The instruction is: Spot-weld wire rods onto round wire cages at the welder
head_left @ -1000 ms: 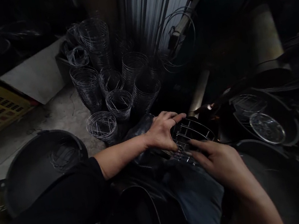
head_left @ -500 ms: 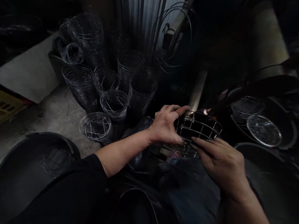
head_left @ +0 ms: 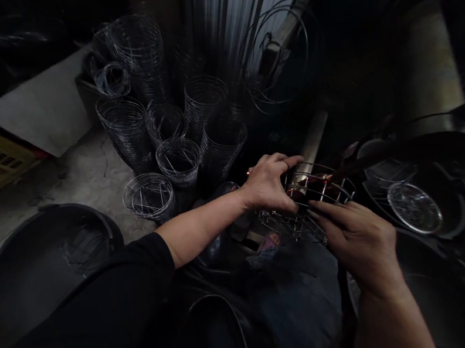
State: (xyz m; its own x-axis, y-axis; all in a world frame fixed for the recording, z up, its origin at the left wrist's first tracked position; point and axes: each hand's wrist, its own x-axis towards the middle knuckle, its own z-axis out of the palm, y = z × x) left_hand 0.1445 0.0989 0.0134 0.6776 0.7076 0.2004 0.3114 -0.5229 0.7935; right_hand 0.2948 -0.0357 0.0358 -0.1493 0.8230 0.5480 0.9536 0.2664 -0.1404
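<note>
We have the wire basket just beyond the dark cloth over our lap, between both hands. We judge it light and springy, stiff enough along its hoops, though thin bars may bend if squeezed and bare metal may slip. The rim seems the best place to take hold. Our left hand is clamped on its left side, thumb and fingers parted around the rim; our right hand pinches the near edge. A pale bar and a dark rod reach in close and restrict us at the far side; whether either touches the basket, we cannot tell. Stacked wire rings stand near on our left, a black basin farther out, and a round wire piece lies to our right
</note>
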